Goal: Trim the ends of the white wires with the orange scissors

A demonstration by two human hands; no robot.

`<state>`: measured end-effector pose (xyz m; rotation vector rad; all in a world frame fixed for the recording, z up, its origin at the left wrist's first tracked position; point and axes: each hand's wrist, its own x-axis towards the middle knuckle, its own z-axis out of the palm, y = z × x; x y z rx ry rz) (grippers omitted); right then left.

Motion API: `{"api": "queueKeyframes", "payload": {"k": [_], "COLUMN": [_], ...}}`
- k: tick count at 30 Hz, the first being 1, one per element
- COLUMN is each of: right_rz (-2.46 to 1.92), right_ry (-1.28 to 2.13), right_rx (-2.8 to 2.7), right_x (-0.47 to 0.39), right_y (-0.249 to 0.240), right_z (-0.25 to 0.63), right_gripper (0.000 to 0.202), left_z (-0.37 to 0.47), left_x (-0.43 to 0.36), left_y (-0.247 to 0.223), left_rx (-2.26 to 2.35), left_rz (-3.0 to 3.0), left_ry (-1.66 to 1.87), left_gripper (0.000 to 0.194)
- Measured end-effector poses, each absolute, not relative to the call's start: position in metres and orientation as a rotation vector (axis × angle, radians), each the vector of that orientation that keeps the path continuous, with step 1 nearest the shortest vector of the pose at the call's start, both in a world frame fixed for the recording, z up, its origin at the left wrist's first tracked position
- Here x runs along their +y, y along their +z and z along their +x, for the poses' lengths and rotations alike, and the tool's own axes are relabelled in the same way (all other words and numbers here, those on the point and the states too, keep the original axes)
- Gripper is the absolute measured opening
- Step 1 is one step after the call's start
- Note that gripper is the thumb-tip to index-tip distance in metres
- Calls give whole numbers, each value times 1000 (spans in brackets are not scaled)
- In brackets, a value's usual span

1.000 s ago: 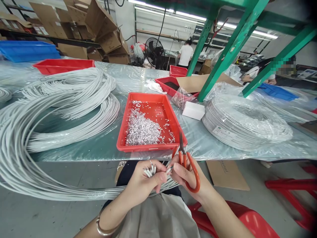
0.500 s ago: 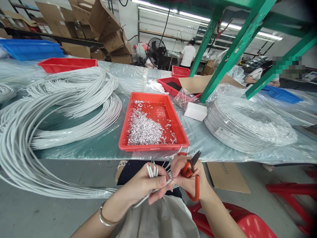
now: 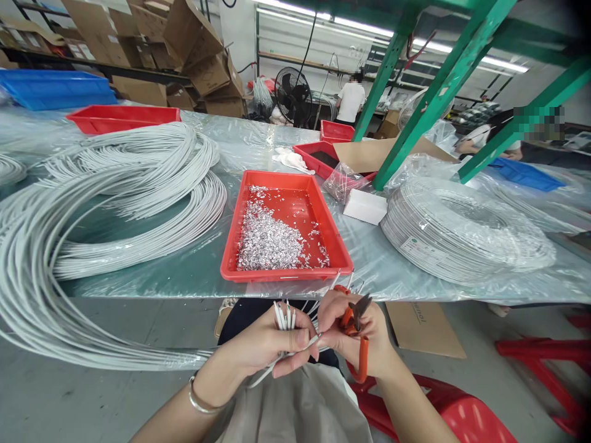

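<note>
Head view: I had the white cable end (image 3: 305,346) between both hands, left hand (image 3: 270,341) pinching it, presumably for steadiness; right hand (image 3: 346,346) gripped orange-handled scissors (image 3: 357,315) palm-side, likely keeping fingertips usable. Red tray (image 3: 286,274) sat just beyond.

- Between the red tray (image 3: 286,275) at centre and the wrapped coil (image 3: 457,246) at right, a strip of table (image 3: 364,261) leaves passage, until the white box (image 3: 364,207) blocks its upper end.
- Left of the tray, the gap to the cables (image 3: 32,289) is wide at the table's front edge but narrows farther up.
- Above the tray the way is open, inside its raised rim.
- Near its lower-right corner, scissors (image 3: 359,309) and cable ends (image 3: 335,280) jut out around the right hand (image 3: 353,329).
- Green posts (image 3: 443,92) slant across the upper right.
</note>
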<state>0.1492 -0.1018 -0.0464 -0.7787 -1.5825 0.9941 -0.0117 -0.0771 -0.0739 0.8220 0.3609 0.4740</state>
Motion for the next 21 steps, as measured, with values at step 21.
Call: {"api": "queueKeyframes", "payload": {"k": [21], "right_rz": [-936], "right_ry": [776], "right_rx": [-1731], "right_x": [-101], "right_y": [-45], "right_z": [156], "right_gripper": [14], "left_z": [-6], "left_x": [-84], "left_y": [-61], "left_rx": [612], "left_rz": [957], "left_ry": [684], "left_gripper": [35]}}
